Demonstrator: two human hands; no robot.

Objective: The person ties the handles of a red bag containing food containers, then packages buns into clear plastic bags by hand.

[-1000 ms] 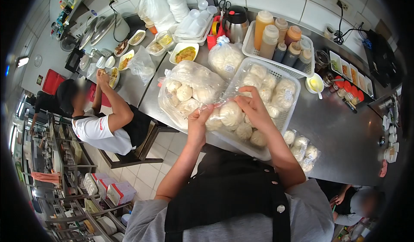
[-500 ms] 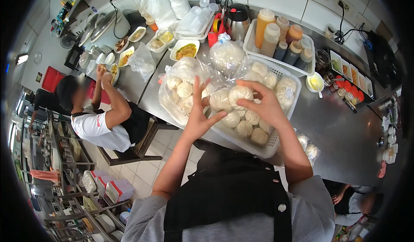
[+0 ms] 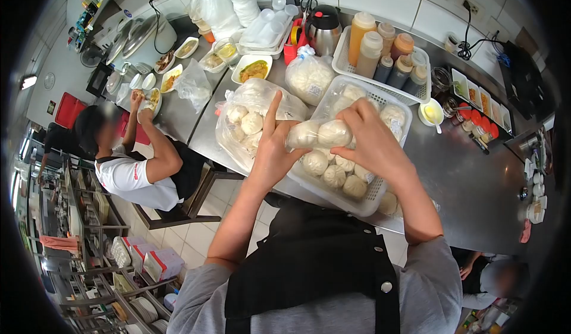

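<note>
Between my two hands is a clear plastic bag of buns (image 3: 318,133), with two white buns side by side in it. My left hand (image 3: 273,149) grips the bag's left end, thumb below and index finger pointing up. My right hand (image 3: 373,140) grips the right end, fingers over the top and thumb underneath. Beneath them stands a white plastic basket (image 3: 373,205) holding several pleated buns (image 3: 335,176) and further bagged ones (image 3: 392,120). A large clear bag of buns (image 3: 241,123) lies left of the basket, close to my left hand.
Behind the basket are a knotted bag (image 3: 309,78) and a tray of sauce bottles (image 3: 423,96). A steel flask (image 3: 325,32) stands by the wall. To the left a seated co-worker (image 3: 143,167) handles food. A bowl with yellow contents (image 3: 431,114) sits at right.
The bag of two buns now lies level and stretched between my hands. My right hand has turned over its right end, and my left fingers have closed in on the other end.
</note>
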